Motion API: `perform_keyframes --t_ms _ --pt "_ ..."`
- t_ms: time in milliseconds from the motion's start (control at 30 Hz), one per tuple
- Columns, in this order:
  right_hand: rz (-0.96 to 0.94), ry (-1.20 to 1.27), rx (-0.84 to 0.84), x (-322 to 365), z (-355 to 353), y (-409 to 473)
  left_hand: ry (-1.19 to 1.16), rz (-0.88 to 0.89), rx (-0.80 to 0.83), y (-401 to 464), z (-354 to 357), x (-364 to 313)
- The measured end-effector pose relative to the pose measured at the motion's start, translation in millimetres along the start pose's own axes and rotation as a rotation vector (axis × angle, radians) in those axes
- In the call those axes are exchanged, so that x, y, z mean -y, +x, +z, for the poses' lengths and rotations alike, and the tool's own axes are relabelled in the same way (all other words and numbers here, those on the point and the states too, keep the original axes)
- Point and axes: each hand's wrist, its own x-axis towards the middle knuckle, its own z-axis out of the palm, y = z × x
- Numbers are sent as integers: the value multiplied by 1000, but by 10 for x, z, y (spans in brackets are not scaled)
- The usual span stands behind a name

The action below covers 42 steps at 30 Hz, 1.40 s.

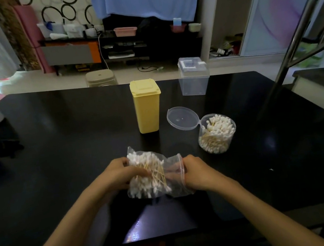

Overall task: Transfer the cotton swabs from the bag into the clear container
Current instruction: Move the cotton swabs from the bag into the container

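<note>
On the black table [58,158], the left hand [120,173] grips the swab-filled bag [151,174], the right hand [197,173] pinches its open end, and the round container [216,134] stands open, part filled, to the right.

both hands [122,173] gripping swab bag [153,174], open clear container [216,134] near

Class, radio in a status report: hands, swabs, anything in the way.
Left hand grips bag of swabs; right hand holds its mouth. Container open, part filled. Path clear.
</note>
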Motion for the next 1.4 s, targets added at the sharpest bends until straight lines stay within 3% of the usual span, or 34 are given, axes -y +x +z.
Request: perform_keyframes --t_ms 100,200,400,567,800,967,1067,1167,1267,1400 --pt "44 229 -41 26 -18 3 -146 -21 59 -48 62 -35" --pt "77 301 -144 22 -53 18 -220 33 77 -73 121 -50" --pt "104 56 -245 -21 -67 12 -237 110 81 -85 205 -31" --pt "150 107 -162 21 -70 -34 -271 141 46 -83 237 -22" --pt "90 369 -239 29 -52 3 -215 177 84 -90 254 -6" --pt "139 173 -104 35 5 6 -189 224 107 -90 303 36" --pt "95 379 -61 89 4 -16 -204 253 114 -86 306 36" --pt "104 506 -137 121 1 -18 -252 285 104 -87 302 1" --pt "96 390 -275 71 -19 30 -248 317 70 -80 284 -19" --pt "104 237 -136 10 -23 50 -158 336 112 -95 264 -10"
